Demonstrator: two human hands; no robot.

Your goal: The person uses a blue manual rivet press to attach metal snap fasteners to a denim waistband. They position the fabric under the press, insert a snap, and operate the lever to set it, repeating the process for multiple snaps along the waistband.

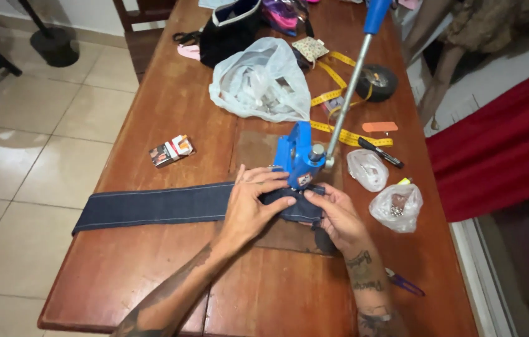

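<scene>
A long dark denim strip [152,206] with pale stitching lies across the wooden table [171,112]. Its right end sits under the head of a blue hand press [299,159] with a long metal lever [349,87] raised toward the far side. My left hand [252,206] presses flat on the strip just left of the press. My right hand [336,215] pinches the strip's end beneath the press head.
A white plastic bag [258,81] and a black pouch [230,28] lie beyond the press. A yellow tape measure [339,131], a black tape roll [377,81], a marker [380,151] and two small clear bags [383,187] sit to the right. A small carton [171,151] lies left. Purple snips [405,284] lie near my right forearm.
</scene>
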